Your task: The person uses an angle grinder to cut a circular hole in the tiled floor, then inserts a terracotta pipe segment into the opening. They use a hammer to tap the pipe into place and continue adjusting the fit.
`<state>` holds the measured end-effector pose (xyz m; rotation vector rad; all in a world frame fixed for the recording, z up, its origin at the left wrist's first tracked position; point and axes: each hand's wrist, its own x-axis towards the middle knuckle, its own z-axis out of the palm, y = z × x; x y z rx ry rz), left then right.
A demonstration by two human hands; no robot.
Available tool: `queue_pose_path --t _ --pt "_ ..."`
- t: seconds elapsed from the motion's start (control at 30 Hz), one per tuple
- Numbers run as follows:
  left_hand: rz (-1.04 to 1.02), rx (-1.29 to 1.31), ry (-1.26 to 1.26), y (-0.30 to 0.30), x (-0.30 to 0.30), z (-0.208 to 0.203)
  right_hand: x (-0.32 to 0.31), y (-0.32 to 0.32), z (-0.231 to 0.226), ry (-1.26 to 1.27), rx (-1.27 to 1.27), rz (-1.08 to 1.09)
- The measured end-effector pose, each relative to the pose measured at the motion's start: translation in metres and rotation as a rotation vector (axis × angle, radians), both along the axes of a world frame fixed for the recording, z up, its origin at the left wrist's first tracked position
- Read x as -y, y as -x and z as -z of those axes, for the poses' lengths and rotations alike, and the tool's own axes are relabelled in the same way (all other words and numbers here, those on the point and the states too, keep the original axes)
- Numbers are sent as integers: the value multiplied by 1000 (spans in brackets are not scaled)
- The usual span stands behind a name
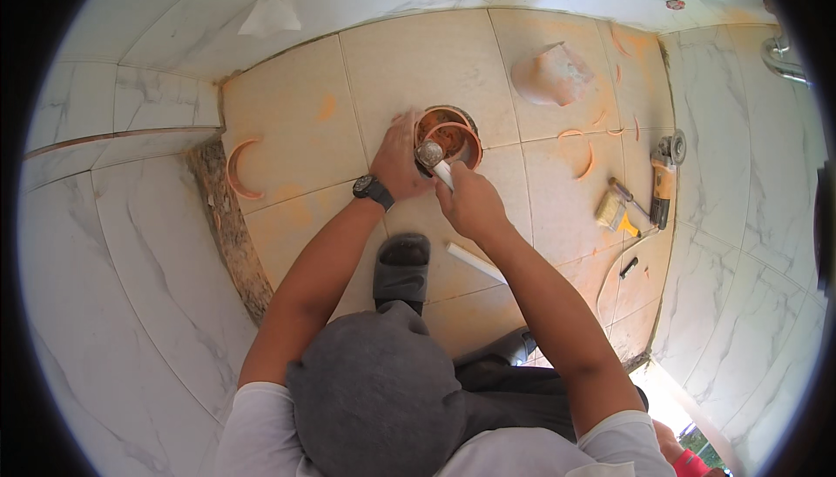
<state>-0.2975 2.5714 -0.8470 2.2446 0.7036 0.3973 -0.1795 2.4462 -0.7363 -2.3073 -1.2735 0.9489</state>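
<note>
An orange plastic pipe (475,148) stands at a round opening in the tiled floor, with reddish debris inside it. My left hand (401,162), with a black watch on the wrist, holds the pipe's left side, its fingers along the rim and slightly blurred. In my right hand (475,205) is a hammer with a pale handle and a round, worn metal head (428,154). The hammer head is over the pipe's near left rim; whether it touches cannot be made out. My fingers are wrapped around the handle.
Curved orange pipe offcuts (237,172) lie left and right. At right are an angle grinder (665,182), a paintbrush (612,211) and a screwdriver-like tool (629,196). A pinkish curved piece (552,74) lies far right. A white strip (475,262) lies near my slippered foot (401,272).
</note>
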Motion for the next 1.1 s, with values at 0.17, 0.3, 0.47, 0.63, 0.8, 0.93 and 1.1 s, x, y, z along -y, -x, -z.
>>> queue_pose_path --t 0.17,0.3,0.47,0.63,0.8,0.93,1.1 --pt "-54 49 64 -3 2 3 -8 3 2 -9 -2 51" --pt "-51 148 117 -4 -1 5 -13 3 2 31 -8 36" --pt "100 67 -145 -4 -4 2 3 -14 -11 -27 -47 104" --pt "153 82 -226 -1 -4 -4 44 -39 -19 1 -35 276" --pt "163 121 -225 -2 -4 -3 83 -62 -13 140 49 368" --pt "175 116 -235 -2 -5 -1 94 -53 -8 38 -19 346" --pt "200 87 -243 -1 -6 0 80 -23 1 4 -63 253"
